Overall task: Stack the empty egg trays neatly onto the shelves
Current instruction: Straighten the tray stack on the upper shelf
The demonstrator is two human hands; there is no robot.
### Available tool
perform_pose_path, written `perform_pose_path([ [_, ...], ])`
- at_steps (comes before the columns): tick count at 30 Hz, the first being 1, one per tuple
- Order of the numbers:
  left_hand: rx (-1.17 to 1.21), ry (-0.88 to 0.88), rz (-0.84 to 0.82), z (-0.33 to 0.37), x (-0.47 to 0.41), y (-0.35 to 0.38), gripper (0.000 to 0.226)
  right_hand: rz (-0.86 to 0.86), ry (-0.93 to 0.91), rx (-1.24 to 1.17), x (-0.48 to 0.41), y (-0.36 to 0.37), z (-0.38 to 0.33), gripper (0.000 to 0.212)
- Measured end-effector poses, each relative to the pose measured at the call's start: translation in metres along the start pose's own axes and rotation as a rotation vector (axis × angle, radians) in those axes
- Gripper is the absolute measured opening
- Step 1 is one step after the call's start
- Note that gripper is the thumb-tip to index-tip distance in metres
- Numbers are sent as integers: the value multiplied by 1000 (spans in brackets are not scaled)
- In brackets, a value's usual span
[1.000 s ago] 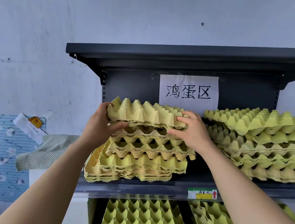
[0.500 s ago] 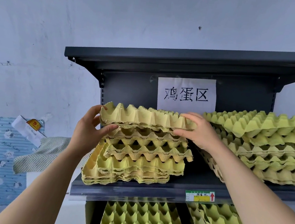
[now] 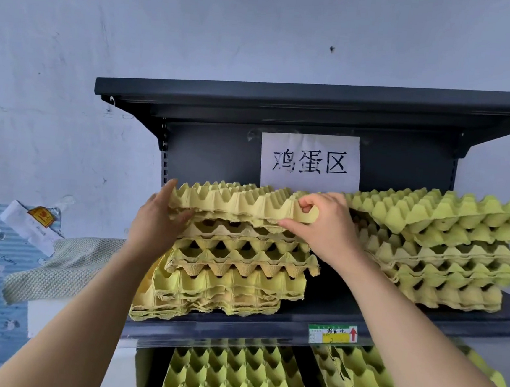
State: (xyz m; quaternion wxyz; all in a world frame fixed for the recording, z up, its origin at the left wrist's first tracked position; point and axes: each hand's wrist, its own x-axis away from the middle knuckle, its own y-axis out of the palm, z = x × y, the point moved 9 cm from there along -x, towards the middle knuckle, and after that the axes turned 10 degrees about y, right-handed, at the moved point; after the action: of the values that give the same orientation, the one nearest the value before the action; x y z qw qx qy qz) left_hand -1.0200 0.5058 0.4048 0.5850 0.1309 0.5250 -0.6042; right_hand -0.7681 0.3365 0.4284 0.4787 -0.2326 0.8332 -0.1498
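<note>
The shelf (image 3: 235,330) carried an uneven stack (image 3: 227,280). The top tray (image 3: 240,203) sat on it. My left hand (image 3: 155,224) and right hand (image 3: 327,230) gripped its opposite edges, thumbs beneath. I judged the pulp light, stiff and tear-prone; grip both side rims.

Shelf (image 3: 330,308) carries two stacks, apart: left stack (image 3: 227,280), with right stack (image 3: 445,256) at its 3 o'clock. Top tray (image 3: 240,203) lies on left stack; left grip (image 3: 155,224) at its 9 o'clock end, right grip (image 3: 327,230) at its 3 o'clock end. Sign (image 3: 309,161) behind at 12 o'clock; lower trays (image 3: 231,376) at 6 o'clock.
</note>
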Motion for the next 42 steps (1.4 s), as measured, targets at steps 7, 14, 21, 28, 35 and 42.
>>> perform_pose_path([
  [7, -7, 119, -268, 63, 22, 47, 95, -89, -68, -180, 11, -6, 4, 47],
  [14, -168, 88, -343, 101, 5, 76, 87, -233, -28, -426, -3, -12, 33, 48],
  [21, -100, 42, -287, 97, -11, 66, 85, -396, 41, -499, -25, 1, 64, 52],
  [28, -22, 74, -204, 89, -7, 53, 67, -422, -106, -158, -54, 24, 67, 57],
  [35, -12, 28, -127, 139, 18, 66, 88, -340, -159, -234, -62, 14, 51, 38],
  [42, 125, 142, -51, 133, 20, 27, 68, -159, -300, -241, -54, -3, 6, 36],
])
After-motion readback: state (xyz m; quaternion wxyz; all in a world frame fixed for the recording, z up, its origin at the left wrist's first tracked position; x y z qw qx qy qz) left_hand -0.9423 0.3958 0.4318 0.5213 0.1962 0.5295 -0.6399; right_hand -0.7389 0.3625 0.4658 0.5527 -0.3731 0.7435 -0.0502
